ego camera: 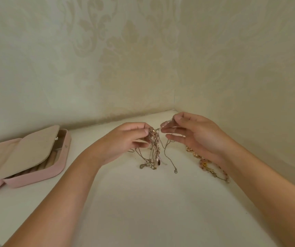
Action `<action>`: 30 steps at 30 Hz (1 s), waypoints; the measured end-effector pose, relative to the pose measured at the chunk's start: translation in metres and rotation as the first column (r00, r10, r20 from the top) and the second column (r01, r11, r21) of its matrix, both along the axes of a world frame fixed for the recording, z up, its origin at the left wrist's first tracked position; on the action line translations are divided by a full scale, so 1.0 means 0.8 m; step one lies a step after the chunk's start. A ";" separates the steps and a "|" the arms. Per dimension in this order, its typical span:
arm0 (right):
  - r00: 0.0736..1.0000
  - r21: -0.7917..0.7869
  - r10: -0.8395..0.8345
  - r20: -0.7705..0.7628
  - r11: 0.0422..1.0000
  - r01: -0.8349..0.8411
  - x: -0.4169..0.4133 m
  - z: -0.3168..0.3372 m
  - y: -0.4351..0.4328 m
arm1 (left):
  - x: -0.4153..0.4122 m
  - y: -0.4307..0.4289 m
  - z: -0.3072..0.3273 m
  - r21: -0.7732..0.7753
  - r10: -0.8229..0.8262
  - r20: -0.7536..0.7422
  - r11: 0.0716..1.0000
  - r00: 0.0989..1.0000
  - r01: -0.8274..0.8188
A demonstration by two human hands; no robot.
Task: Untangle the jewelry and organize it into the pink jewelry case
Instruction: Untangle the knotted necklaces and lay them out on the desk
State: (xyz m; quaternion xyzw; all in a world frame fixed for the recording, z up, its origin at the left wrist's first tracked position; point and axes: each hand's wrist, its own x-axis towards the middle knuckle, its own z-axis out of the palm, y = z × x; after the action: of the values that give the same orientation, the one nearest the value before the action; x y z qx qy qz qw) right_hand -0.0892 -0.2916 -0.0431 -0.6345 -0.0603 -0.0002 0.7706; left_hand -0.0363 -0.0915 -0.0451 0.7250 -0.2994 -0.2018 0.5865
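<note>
The pink jewelry case (41, 172) lies open at the table's (143, 207) left edge. The left hand (125, 139) pinches a hanging tangle of chains (154, 146) above mid-table; the right hand (195, 133) pinches its top strand, lower fingers loose. A beaded necklace (209, 166) lies beneath that wrist.

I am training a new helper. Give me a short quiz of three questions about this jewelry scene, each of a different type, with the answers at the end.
1. True or false: the pink jewelry case lies open on the person's left.
2. The tangle of chains is: A inside the case; B held up between the left hand and the right hand; C hanging on the wall.
3. Fill in: the beaded jewelry lies on the table under the ___ wrist.
Key: 1 true; 2 B; 3 right.
</note>
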 end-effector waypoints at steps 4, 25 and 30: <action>0.999 0.071 0.007 -0.036 0.997 -0.004 0.002 -0.008 0.014 | 0.000 -0.008 0.000 -0.171 0.044 -0.117 0.983 0.992 -0.064; 0.939 -0.337 -0.222 0.262 0.891 0.305 -0.016 0.004 0.033 | 0.001 -0.004 0.004 -0.232 0.128 -0.165 0.959 0.978 -0.165; 0.917 -0.317 -0.210 0.340 0.892 0.322 -0.019 0.005 0.034 | 0.001 -0.003 0.003 -0.156 0.137 -0.178 0.974 0.974 -0.165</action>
State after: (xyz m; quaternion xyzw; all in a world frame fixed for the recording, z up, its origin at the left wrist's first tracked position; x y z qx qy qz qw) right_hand -0.1042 -0.2646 -0.0393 -0.7617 -0.0857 -0.1910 0.6132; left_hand -0.0353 -0.0937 -0.0428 0.6738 -0.2093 -0.1900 0.6827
